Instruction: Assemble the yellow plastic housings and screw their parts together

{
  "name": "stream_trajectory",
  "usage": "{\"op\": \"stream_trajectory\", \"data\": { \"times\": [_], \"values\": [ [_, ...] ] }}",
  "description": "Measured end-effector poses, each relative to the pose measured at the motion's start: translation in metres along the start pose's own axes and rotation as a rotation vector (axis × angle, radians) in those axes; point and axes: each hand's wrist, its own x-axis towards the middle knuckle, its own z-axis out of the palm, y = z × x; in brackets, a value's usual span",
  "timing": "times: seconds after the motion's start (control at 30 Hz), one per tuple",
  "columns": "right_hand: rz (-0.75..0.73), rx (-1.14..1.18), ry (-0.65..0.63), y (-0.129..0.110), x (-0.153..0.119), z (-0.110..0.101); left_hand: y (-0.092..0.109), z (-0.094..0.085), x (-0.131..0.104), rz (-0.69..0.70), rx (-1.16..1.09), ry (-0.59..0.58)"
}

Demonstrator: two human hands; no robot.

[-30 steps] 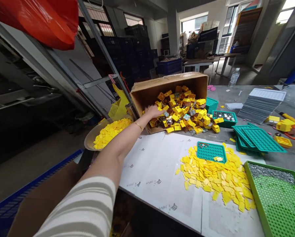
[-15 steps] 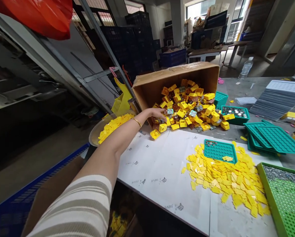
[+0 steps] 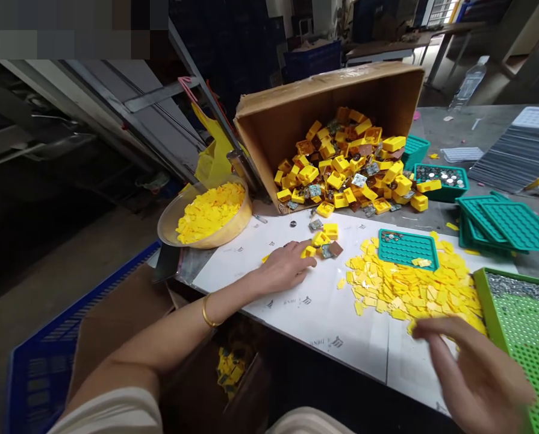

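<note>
My left hand (image 3: 285, 268) lies low over the white board (image 3: 291, 307), fingers spread beside a few yellow casings (image 3: 330, 231) and small dark square parts (image 3: 335, 249). Part of a yellow casing shows by its fingertips. My right hand (image 3: 474, 367), blurred, hangs over the board's right side, thumb and index finger close together with a bit of yellow at the tips; whether it is held is unclear. Beyond the hands, a tipped cardboard box (image 3: 327, 84) spills a heap of yellow casings (image 3: 341, 164). Flat yellow pieces (image 3: 409, 289) lie around a green tray (image 3: 407, 248).
At the left, a round bowl (image 3: 246, 220) holds yellow pieces. On the right are stacked green trays (image 3: 508, 226), a bin of round parts (image 3: 441, 194), a light green perforated tray (image 3: 522, 343) and a bottle (image 3: 470, 84). A blue crate (image 3: 38, 367) stands at lower left.
My left hand has drawn back from the heap toward me, and several casings and parts now lie on the board. My right hand has come into view. The view has tilted down.
</note>
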Motion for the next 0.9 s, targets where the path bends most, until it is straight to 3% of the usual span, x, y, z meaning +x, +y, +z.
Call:
{"op": "stream_trajectory", "data": {
  "times": [0.07, 0.2, 0.23, 0.33, 0.43, 0.5, 0.53, 0.63, 0.67, 0.77, 0.83, 0.9],
  "values": [
    [-0.045, -0.061, -0.025, -0.002, 0.040, 0.030, 0.006, 0.009, -0.011, 0.064, 0.052, 0.037],
    [-0.008, -0.344, -0.309, 0.011, 0.126, 0.089, 0.007, 0.026, -0.024, 0.141, 0.080, 0.118],
    [0.010, -0.454, -0.431, 0.018, 0.142, 0.100, 0.006, 0.030, -0.027, 0.155, 0.063, 0.150],
    [0.013, -0.491, -0.584, 0.036, 0.173, 0.120, 0.003, 0.040, -0.037, 0.170, -0.050, 0.298],
    [0.021, -0.484, -0.646, 0.047, 0.183, 0.127, 0.015, 0.046, -0.046, 0.088, -0.327, 0.513],
    [0.048, -0.476, -0.644, 0.048, 0.186, 0.127, 0.034, 0.049, -0.046, -0.042, -0.675, 0.581],
    [0.069, -0.465, -0.636, 0.048, 0.188, 0.126, 0.046, 0.049, -0.044, -0.128, -0.909, 0.542],
    [0.142, -0.375, -0.616, 0.045, 0.192, 0.119, 0.080, 0.048, -0.026, -0.377, -1.754, 0.124],
    [0.161, -0.329, -0.614, 0.043, 0.192, 0.115, 0.088, 0.047, -0.017, -0.425, -1.977, 0.057],
    [0.205, -0.170, -0.573, 0.034, 0.180, 0.102, 0.101, 0.042, 0.010, -0.453, -2.335, 0.152],
    [0.232, -0.045, -0.485, 0.027, 0.162, 0.094, 0.100, 0.039, 0.024, -0.411, -2.410, 0.240],
    [0.211, 0.036, -0.462, 0.023, 0.140, 0.088, 0.095, 0.036, 0.034, -0.388, -2.453, 0.251]
  ]
}}
